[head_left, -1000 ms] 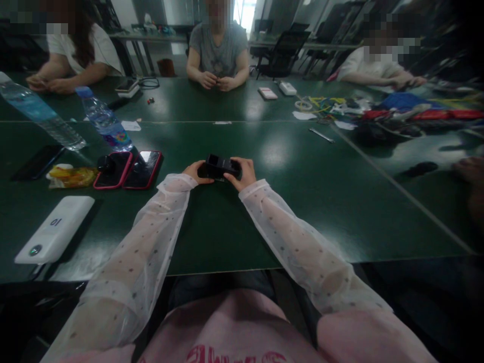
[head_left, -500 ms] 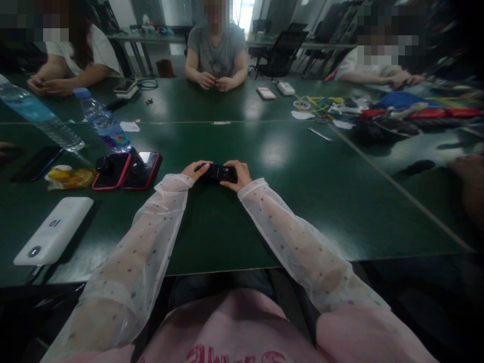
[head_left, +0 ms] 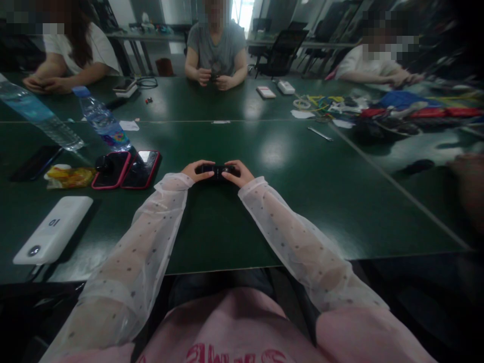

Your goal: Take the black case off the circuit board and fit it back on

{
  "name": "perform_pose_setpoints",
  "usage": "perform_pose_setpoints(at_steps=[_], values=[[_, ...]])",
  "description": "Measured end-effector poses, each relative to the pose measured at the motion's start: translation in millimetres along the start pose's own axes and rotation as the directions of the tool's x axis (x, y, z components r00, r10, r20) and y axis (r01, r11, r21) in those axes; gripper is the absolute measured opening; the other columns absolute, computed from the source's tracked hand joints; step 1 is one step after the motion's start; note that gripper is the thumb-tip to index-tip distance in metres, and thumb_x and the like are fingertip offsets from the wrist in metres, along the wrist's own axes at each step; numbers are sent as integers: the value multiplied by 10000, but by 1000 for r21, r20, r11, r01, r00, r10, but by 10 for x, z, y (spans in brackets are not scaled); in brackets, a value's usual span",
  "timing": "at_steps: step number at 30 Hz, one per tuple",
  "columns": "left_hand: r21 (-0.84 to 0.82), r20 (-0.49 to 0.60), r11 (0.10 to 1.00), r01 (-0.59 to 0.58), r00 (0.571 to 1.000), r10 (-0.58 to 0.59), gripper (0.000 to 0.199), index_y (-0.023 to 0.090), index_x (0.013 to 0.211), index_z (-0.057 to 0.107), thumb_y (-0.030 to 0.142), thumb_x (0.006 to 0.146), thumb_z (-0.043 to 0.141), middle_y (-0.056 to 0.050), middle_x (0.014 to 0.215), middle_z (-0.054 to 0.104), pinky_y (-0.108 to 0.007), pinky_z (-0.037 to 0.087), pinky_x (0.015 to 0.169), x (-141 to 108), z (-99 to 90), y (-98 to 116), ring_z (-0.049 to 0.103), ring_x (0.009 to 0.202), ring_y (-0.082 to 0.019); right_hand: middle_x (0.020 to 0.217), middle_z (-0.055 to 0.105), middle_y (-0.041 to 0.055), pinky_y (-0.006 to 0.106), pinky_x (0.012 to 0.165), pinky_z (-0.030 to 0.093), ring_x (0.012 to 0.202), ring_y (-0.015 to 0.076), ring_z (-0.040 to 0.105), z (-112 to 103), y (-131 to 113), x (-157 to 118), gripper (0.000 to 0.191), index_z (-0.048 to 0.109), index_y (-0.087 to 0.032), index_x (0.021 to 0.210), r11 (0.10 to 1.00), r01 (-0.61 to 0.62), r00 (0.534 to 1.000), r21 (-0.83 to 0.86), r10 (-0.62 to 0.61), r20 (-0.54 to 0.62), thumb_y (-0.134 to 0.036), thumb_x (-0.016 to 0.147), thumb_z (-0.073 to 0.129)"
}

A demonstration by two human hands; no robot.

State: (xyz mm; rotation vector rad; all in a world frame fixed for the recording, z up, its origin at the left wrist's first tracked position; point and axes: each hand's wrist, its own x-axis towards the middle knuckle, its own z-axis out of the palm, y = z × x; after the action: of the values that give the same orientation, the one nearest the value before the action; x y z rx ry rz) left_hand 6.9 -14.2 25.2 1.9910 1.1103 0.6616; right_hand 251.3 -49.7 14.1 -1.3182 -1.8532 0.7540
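Black object (head_left: 218,173): a small dark device, perhaps a casing of some kind, held near the middle of the green tabletop (head_left: 234,222); faint pale marks on it are too small to read.
Left hand (head_left: 198,173): grip closed around the object's left end, thumb across the near side.
Right hand (head_left: 239,174): grip closed around the right end, thumb pointing inward toward the other thumb.
Sleeves: sheer white with dark dots on both arms.
Pink shirt (head_left: 234,322): darker pink lettering, cut off by the lower edge and not readable.
White power bank (head_left: 55,229): at the left, marked with characters that look like "OI" from here, above a round dark spot.
Phones: two in pink-red cases, side by side left of the hands; a small black item rests on the left one.
Yellow packet (head_left: 70,176): beside the phones.
Bottles: two clear plastic ones behind, their colourful labels illegible.
Far side: three people, seated.
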Motion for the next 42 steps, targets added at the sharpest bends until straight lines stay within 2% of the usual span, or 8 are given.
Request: perform_pose_setpoints(at_steps=[4, 10, 14, 17, 20, 33, 38, 42], values=[[-11, 14, 1000, 2, 1000, -2, 678, 217, 1263, 604, 619, 723, 684, -112, 1287, 617, -500, 430, 1019, -2, -6, 2, 578, 1179, -316, 1077, 647, 67, 521, 936, 488, 1050, 261, 624, -20, -69, -4, 431, 590, -263, 1096, 991, -71, 997, 117, 66, 49, -488, 748, 707], [-39, 3, 997, -61, 998, 62, 689, 175, 1273, 606, 689, 819, 529, -141, 1275, 617, -469, 437, 1008, -3, 0, -20, 582, 1166, -303, 1018, 670, 61, 483, 929, 504, 986, 242, 668, -29, -78, 15, 492, 553, -227, 1059, 954, -94, 992, 286, 65, 110, -488, 688, 743], [-105, -18, 992, -71, 997, 69, 701, 185, 1249, 623, 728, 833, 469, -127, 1287, 614, -447, 421, 1021, -12, 16, 0, 557, 1205, -300, 963, 670, 57, 472, 916, 510, 958, 243, 673, -37, -73, 26, 530, 538, -224, 1056, 941, -102, 989, 323, 61, 137, -489, 657, 764], [-163, -30, 985, -63, 998, 59, 753, 146, 1252, 616, 746, 829, 450, -148, 1266, 620, -450, 417, 1017, -18, 26, 27, 556, 1202, -307, 967, 662, 62, 473, 929, 501, 970, 248, 666, -41, -73, 32, 539, 537, -223, 1039, 935, -97, 988, 341, 48, 147, -492, 639, 778], [-164, -23, 985, -49, 999, 46, 774, 123, 1257, 609, 745, 818, 472, -159, 1252, 625, -453, 414, 1013, -20, 22, 58, 569, 1176, -308, 972, 657, 61, 479, 934, 494, 975, 250, 658, -39, -70, 33, 529, 545, -228, 1023, 934, -84, 989, 347, 37, 141, -501, 638, 783], [-196, -13, 980, -26, 1000, 24, 683, 165, 1234, 628, 688, 800, 552, -125, 1250, 631, -475, 383, 1036, -2, -10, 53, 554, 1184, -309, 934, 652, 62, 480, 890, 496, 910, 244, 655, -48, -68, 18, 536, 545, -210, 1020, 944, -61, 990, 324, 17, 137, -522, 652, 779], [-176, -23, 984, -6, 1000, 2, 670, 174, 1192, 660, 707, 813, 514, -124, 1254, 634, -463, 386, 1040, 3, -13, 61, 555, 1191, -311, 1031, 641, 77, 490, 924, 480, 979, 249, 637, -43, -62, 11, 493, 551, -221, 1040, 959, -61, 991, 277, 26, 129, -522, 701, 746], [-137, -43, 990, 8, 999, -14, 688, 170, 1199, 655, 719, 826, 474, -118, 1254, 640, -462, 372, 1058, 9, -3, 66, 552, 1196, -306, 1095, 602, 78, 507, 979, 445, 1082, 266, 578, -25, -47, -6, 456, 585, -255, 1079, 988, -44, 997, 146, 34, 66, -531, 738, 709]])
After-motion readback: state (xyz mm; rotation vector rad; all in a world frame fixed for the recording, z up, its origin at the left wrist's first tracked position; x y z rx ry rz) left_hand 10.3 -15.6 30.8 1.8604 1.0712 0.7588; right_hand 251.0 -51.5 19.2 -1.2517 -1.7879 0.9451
